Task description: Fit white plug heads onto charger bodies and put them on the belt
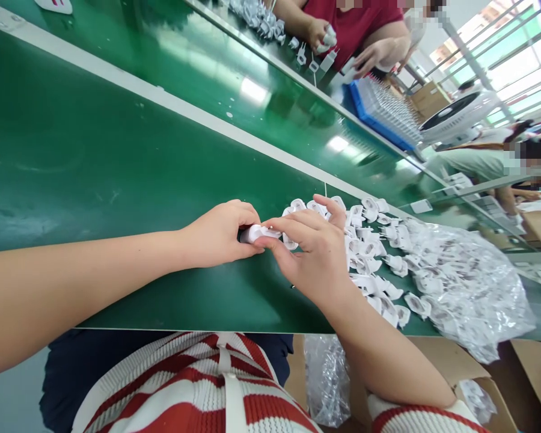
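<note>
Between my two hands is a white plastic plug piece (252, 233), held just above the green bench top. My left hand (223, 233) grips its left end, with thumb and fingers closed round it. From the other side, the thumb and index finger of my right hand (313, 246) pinch it, while the other fingers are raised. My fingers hide much of the piece. Many similar white plug parts (365, 249) lie loose on the bench, beside and behind my right hand.
A clear plastic bag (473, 282) of white parts lies at the right. Open cardboard boxes (491, 391) stand below the bench edge. Across the green belt (198, 66), a co-worker (356, 30) handles white parts near a blue tray (379, 120). A fan (460, 114) stands beyond.
</note>
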Action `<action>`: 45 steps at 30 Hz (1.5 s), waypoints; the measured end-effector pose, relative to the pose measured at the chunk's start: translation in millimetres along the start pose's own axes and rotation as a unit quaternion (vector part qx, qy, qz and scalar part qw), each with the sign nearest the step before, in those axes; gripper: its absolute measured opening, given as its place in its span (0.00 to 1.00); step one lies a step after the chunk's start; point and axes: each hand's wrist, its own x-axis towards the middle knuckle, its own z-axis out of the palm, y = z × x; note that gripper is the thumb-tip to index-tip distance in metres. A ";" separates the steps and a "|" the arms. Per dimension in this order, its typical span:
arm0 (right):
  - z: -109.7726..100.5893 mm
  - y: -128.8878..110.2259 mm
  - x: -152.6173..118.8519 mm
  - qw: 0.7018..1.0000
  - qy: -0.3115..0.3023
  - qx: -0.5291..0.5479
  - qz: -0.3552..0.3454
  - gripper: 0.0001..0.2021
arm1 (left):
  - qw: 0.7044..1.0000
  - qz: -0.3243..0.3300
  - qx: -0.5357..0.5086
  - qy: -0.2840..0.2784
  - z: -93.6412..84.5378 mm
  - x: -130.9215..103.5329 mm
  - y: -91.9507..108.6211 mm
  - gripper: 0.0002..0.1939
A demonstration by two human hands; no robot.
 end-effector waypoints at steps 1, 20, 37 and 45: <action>2.6 1.1 -1.6 1.000 0.003 0.021 0.014 0.04 | 1.000 -0.001 0.001 0.002 -0.3 -0.1 0.8 0.11; 35.0 6.1 -27.0 0.953 0.058 0.284 0.084 0.24 | 0.998 -0.055 0.007 -0.033 -9.1 -2.4 10.4 0.21; 20.8 4.8 -29.4 0.927 0.168 0.328 0.069 0.23 | 0.896 -0.122 -0.402 -0.142 -21.3 -7.1 32.1 0.18; 24.1 3.1 -33.0 0.910 0.181 0.356 0.111 0.30 | 0.897 -0.111 -0.415 -0.101 -9.9 -9.3 22.2 0.18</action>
